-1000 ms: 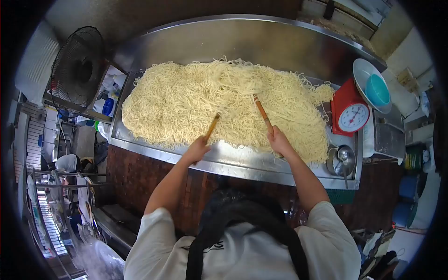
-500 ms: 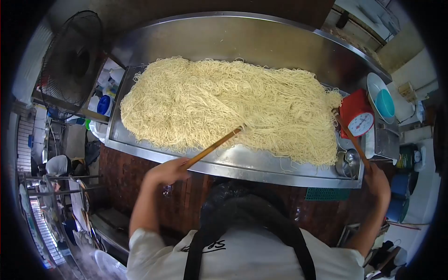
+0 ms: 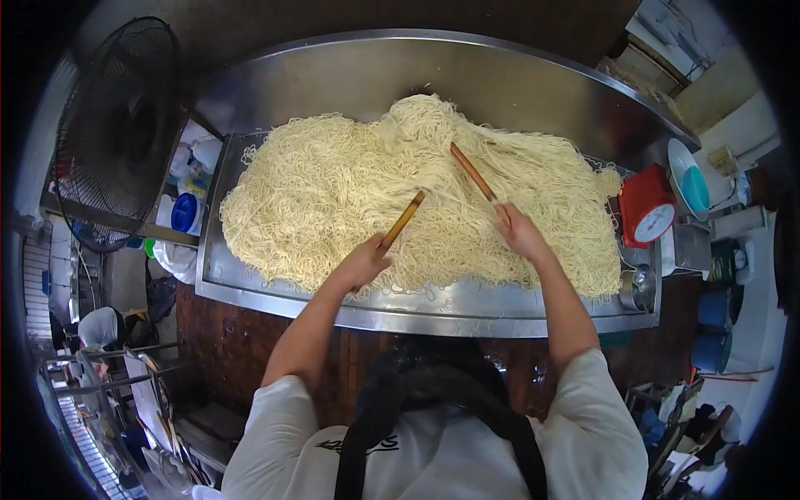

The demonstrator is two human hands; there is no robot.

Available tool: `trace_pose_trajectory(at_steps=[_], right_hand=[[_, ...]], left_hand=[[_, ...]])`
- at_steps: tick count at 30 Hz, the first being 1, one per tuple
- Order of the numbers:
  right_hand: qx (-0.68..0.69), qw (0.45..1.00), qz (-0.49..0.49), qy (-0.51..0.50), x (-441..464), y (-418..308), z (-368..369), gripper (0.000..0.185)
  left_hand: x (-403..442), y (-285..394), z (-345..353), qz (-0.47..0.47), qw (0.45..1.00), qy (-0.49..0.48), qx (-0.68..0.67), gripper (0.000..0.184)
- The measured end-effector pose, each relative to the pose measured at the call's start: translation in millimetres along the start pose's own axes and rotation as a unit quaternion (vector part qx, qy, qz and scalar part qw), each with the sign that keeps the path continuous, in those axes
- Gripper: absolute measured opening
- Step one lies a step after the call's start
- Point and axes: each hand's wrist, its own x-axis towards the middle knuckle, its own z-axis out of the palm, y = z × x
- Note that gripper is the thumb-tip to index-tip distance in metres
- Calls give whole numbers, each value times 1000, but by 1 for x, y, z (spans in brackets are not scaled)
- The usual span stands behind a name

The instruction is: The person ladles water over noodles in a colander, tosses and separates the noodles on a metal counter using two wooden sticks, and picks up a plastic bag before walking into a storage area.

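A broad heap of pale yellow noodles (image 3: 300,200) covers most of a shallow stainless-steel table (image 3: 400,321) with a tall back panel. My left hand (image 3: 364,265) is wrapped round a light wooden stick (image 3: 402,222), which points up and right over the middle of the heap. My right hand (image 3: 522,233) grips a darker reddish wooden stick (image 3: 472,172) that slants up and left across the noodles. Near its tip the noodles rise in a mound at the back. Whether either stick's tip is under the strands I cannot tell.
To the right stand a red dial scale (image 3: 646,207), a turquoise bowl (image 3: 694,188) in a pale dish, and a small metal bowl (image 3: 638,288) in the table's corner. On the left are a large fan (image 3: 117,133) and a container with a blue lid (image 3: 185,212).
My right hand and its stick have swung from the table's right end in to the middle of the heap. My left hand has moved up and right. Noodles at the back centre are now piled higher.
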Motion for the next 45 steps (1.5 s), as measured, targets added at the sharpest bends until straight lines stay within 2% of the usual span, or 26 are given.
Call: trace_pose_trajectory(at_steps=[5,6,8,11,13,14,16,18,19,20,21,25,26,27,28,29,30,31,33,34,37,39,40,42,44,45], right_hand=[[63,993,15,103,-50,33,127,23],[123,986,36,105,-46,17,127,23],[239,963,83,91,-51,-18,107,25],[309,926,82,200,-93,-39,24,20],[143,947,11,288,-124,7,-20,25],[124,957,170,199,-148,-5,-62,26],[40,966,158,200,-193,47,-99,28],[-103,959,242,107,-254,65,-141,31],[-160,940,296,51,-281,29,-176,32],[-154,939,306,29,-300,-8,-199,33],[-146,938,315,12,-307,-33,-207,34],[-158,968,194,-18,-243,27,-162,32],[-202,958,198,-46,-194,78,-123,32],[-186,967,171,-11,-136,140,-72,32],[-87,987,116,72,-82,119,-39,32],[-26,990,101,93,-41,89,-16,28],[-42,995,83,32,-24,71,-1,26],[-20,995,87,49,-25,38,3,23],[29,995,27,89,-59,25,-6,23],[42,993,35,105,-72,32,1,22],[62,990,45,114,-117,78,74,20],[76,991,51,93,-90,71,97,21],[82,992,55,84,-74,61,108,21],[244,958,151,-3,-77,-73,20,20],[180,977,-13,111,-77,-81,-10,24],[133,985,-10,112,-88,-80,-21,26]], left_hand=[[-20,-53,16,-34,998,-46,-7,51],[-13,-25,26,27,999,-19,-39,52],[7,39,40,-28,990,-82,-107,59],[-14,118,20,15,987,-139,-75,59],[-15,123,16,68,984,-163,-35,59],[-5,90,19,138,979,-149,-9,59],[-11,33,8,103,981,-157,52,58],[-69,3,-39,2,982,-179,58,56],[-103,-39,-54,46,984,-122,118,56],[-139,21,-102,-173,955,-224,90,49],[-169,13,-122,-168,961,-215,46,49],[-175,8,-112,-235,966,-99,45,46],[-145,-41,-74,-24,987,-16,158,46],[-97,-45,-40,-38,985,-26,166,49],[-42,-68,1,-11,991,-21,130,51],[3,-59,36,111,987,30,115,51],[35,-18,51,158,985,56,29,46],[36,51,36,-7,999,-26,-24,41],[19,64,28,7,992,-8,-122,38],[25,6,47,36,994,33,-99,40],[-12,-19,53,-112,981,-30,-155,41],[34,-56,111,62,987,132,-67,39],[56,-39,115,203,952,225,41,36],[20,85,51,-17,985,34,-166,36],[-24,108,7,2,974,79,-212,39],[-32,83,1,52,975,121,-178,38]])
